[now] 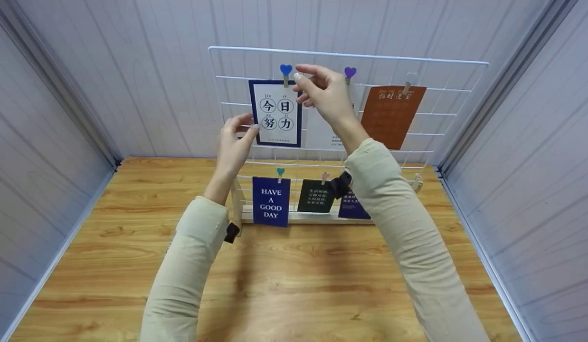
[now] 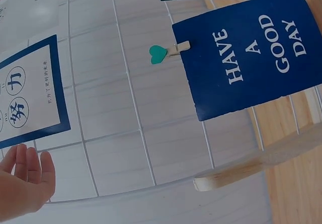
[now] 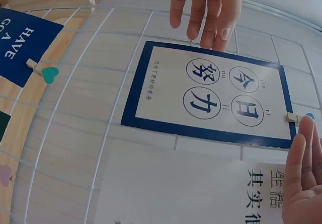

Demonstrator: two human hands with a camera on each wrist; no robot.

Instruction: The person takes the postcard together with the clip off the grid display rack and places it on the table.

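Note:
A white card with a dark blue border hangs from the upper left of a white wire grid. A wooden clothespin with a blue heart holds its top edge. My left hand is at the card's left edge, its fingertips right at the border and the fingers loosely extended, as the right wrist view also shows. Beside the blue-heart clothespin is my right hand, fingers nearly straight and nothing held between them. It partly covers a white card under a purple-heart clothespin.
An orange card hangs at the upper right. Below hang a blue "HAVE A GOOD DAY" card, a dark green card and another blue card, partly behind my right sleeve. The grid's wooden base stands on a wood-grain surface.

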